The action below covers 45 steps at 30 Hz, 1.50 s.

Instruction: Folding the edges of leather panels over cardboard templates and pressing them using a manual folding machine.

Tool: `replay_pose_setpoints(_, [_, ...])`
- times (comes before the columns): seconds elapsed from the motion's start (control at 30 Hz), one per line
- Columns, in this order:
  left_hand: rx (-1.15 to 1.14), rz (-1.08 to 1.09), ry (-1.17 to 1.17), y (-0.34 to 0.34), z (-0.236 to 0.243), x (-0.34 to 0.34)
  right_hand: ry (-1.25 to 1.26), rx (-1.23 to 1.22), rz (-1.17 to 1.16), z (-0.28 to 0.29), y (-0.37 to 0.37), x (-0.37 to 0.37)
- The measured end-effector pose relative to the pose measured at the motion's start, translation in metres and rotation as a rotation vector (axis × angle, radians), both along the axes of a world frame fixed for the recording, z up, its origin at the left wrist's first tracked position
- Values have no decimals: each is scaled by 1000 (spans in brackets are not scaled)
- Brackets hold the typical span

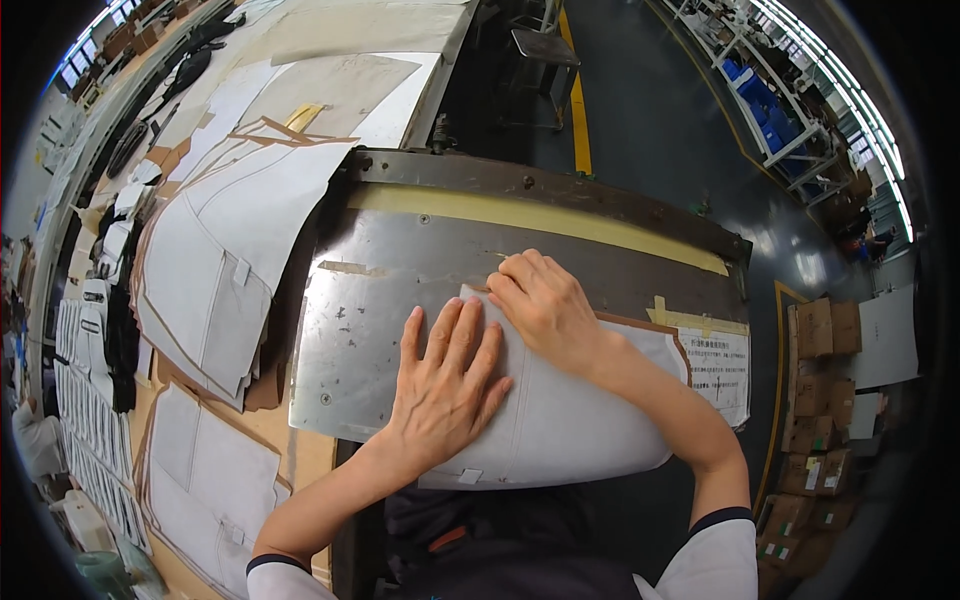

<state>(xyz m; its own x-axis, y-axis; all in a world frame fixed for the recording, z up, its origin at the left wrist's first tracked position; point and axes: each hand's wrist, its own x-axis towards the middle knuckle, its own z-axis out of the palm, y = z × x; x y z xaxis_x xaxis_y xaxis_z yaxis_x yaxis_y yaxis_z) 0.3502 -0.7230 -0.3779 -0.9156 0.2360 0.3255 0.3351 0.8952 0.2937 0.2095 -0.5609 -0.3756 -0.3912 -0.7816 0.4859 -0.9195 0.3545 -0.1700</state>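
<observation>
A light grey panel (560, 420), looking like cut leather or coated fabric with a brown edge along its far side, lies over a metal work plate (345, 300) and overhangs its near side. My left hand (450, 375) rests flat on the panel's left part, fingers stretched out and slightly apart. Just to its right, my right hand (545, 305) is closed, its curled fingertips pinching the panel's far left corner. What lies under those fingertips is mostly hidden. A small pale tab (469, 476) sits by the panel's near edge.
Stacks of similar grey pieces (225, 250) lie on the table at left. A raised metal bar (530, 185) bounds the plate's far side, with yellow tape (540, 228) before it. A printed sheet (725, 365) is taped at right. Cardboard boxes (825, 400) stand beyond.
</observation>
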Motion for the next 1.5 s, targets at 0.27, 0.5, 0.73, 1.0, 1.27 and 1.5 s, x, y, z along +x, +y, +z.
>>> replay_pose_setpoints(0.27, [-18, 7, -42, -4, 2, -4, -316, -132, -170, 1, -11, 5])
replay_pose_setpoints(0.5, [-7, 7, -68, -10, 4, -7, -329, -223, -137, -3, -16, 10])
replay_pose_setpoints(0.73, [-1, 8, -101, -12, 5, -9, -417, -297, -144, -8, -16, 10])
replay_pose_setpoints(1.0, [-41, 43, -114, -13, 6, -9, -361, -279, -59, -9, -10, 5])
replay_pose_setpoints(1.27, [-69, 62, -135, -15, 9, -10, -281, -269, -23, -13, -10, 7])
replay_pose_setpoints(1.5, [-91, 70, -137, -12, 8, -9, -224, -237, -12, -13, -9, 7])
